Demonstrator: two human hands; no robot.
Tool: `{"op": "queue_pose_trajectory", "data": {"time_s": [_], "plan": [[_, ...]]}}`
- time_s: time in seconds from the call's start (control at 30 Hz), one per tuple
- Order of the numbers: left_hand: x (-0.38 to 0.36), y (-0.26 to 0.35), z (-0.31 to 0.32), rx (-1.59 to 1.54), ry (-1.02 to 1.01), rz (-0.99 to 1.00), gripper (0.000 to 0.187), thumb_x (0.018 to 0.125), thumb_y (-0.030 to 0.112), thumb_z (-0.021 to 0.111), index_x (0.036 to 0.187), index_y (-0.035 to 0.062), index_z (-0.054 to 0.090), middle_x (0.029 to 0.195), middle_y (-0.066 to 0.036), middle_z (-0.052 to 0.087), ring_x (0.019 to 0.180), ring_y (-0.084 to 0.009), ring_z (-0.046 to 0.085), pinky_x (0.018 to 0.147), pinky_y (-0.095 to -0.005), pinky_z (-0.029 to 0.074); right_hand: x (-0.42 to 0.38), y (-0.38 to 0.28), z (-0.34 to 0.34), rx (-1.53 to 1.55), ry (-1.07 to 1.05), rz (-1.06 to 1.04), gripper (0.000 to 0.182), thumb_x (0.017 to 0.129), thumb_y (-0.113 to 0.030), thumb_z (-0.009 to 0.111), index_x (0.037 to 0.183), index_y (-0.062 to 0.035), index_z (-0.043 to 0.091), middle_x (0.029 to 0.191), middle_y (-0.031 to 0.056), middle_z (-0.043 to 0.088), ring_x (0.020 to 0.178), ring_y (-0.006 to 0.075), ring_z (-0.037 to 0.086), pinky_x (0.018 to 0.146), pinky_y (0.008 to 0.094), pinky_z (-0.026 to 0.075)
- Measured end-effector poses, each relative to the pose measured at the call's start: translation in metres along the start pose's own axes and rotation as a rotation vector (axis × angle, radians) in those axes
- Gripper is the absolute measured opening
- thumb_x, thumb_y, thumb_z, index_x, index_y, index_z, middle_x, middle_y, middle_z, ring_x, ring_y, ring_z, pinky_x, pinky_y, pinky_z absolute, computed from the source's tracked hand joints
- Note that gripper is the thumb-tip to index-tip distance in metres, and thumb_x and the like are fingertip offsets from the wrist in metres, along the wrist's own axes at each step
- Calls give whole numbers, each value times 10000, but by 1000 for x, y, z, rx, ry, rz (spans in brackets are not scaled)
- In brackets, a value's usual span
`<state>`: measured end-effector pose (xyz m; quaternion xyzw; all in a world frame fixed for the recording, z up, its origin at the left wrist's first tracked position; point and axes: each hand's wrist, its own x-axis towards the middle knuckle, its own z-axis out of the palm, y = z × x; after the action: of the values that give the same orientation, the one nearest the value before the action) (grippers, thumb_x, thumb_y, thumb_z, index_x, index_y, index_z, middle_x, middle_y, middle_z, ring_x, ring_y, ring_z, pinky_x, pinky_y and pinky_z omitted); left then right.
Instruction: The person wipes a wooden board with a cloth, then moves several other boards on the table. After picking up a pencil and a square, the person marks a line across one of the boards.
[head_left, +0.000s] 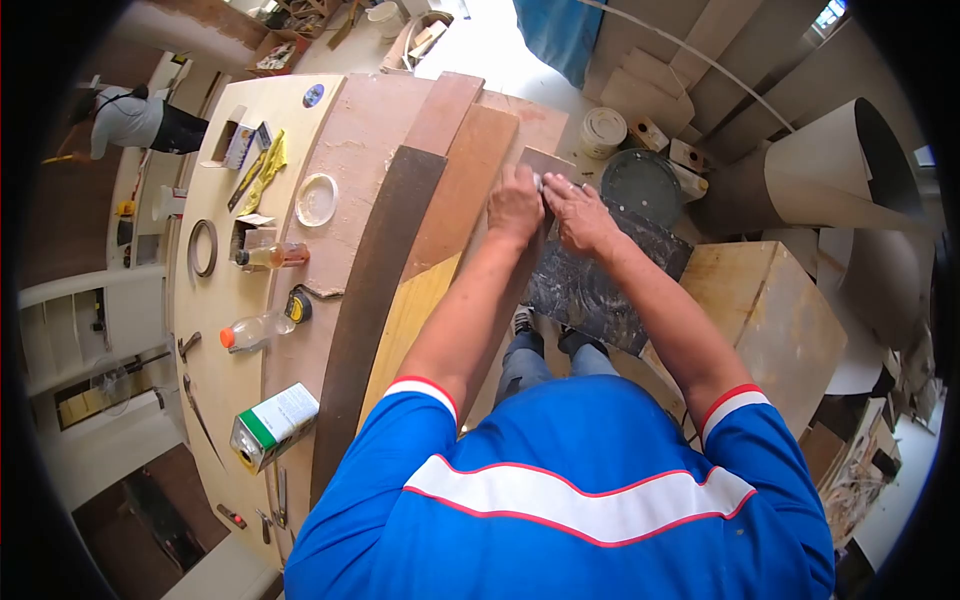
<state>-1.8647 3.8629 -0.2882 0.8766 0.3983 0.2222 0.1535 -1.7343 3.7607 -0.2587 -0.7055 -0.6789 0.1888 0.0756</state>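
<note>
Blue shirt [590, 480], arms [470, 305] outstretched, left hand [515, 208] curled, right hand [583, 215] fingers apart, over board [515, 265]

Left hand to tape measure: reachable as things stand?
Likely yes, if the left hand leaves its spot beside the right hand. The tape measure lies uncovered to the left; only flat boards appear to lie between.

1 bright, overexposed patch glares up top; curved distortion bends edges toward black corners.
</note>
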Motion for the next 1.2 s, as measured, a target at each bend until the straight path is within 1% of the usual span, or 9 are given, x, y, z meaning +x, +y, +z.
{"op": "queue_pose_trajectory", "data": {"time_s": [0.1,0.17,0.3,0.4,0.6,0.73,0.97,1.1,1.2], "plan": [[6,-4,6,12,-20,-9,217,826,95,708,1023,71,620,1010,-184,611,900,-401,671,726,-490,582,-8,-12,-13,-67,-22,86,651,870,-91,537,1510,-14,447,1652,128,347,1532,287,322,1222,546,279],[-16,-11,-5,34,-119,19,252,821,87,711,1054,69,617,1015,-184,611,897,-400,671,722,-491,583,-8,-9,-2,-98,-25,63,655,867,-92,549,1507,-3,448,1656,122,337,1535,283,316,1226,544,280],[-84,-17,-42,14,-120,93,264,809,42,693,1059,55,609,1000,-188,603,813,-410,665,708,-501,576,-8,-9,-8,-119,-67,46,671,855,-96,581,1508,-8,454,1671,100,311,1543,269,297,1222,550,292],[-89,-16,-49,108,-221,118,249,805,28,684,1040,42,604,989,-197,598,806,-417,661,700,-506,571,-10,-2,-8,-71,-55,25,691,845,-100,601,1515,-17,452,1681,82,294,1550,255,283,1216,564,299],[13,-6,8,59,-121,139,190,808,77,714,960,44,604,944,-215,612,783,-423,666,673,-514,569,-11,-4,-5,-18,-44,57,693,834,-96,611,1509,-32,470,1685,75,288,1551,245,281,1199,581,313],[25,-3,8,88,-104,131,200,814,122,741,948,50,612,945,-212,614,797,-420,671,686,-508,575,-11,-5,-9,-53,-86,46,710,827,-112,627,1514,-34,465,1683,77,289,1549,245,286,1191,591,318],[-67,-10,-27,63,-213,123,234,763,31,726,956,60,597,979,-195,591,804,-424,665,689,-505,575,-10,-1,-10,1,-73,48,708,819,-127,655,1497,-17,481,1679,80,296,1555,239,271,1186,596,324],[15,-22,35,108,-114,181,240,790,116,739,987,55,618,941,-200,610,807,-423,669,680,-507,575,-11,-2,-7,10,-106,67,702,818,-116,640,1496,-17,483,1681,82,294,1558,238,266,1187,595,325],[49,-7,30,138,-165,135,244,797,149,744,986,58,619,939,-196,623,822,-416,681,680,-503,581,-11,-4,-7,0,-96,65,699,820,-104,629,1498,-21,482,1687,80,282,1560,236,260,1186,594,328]]}}
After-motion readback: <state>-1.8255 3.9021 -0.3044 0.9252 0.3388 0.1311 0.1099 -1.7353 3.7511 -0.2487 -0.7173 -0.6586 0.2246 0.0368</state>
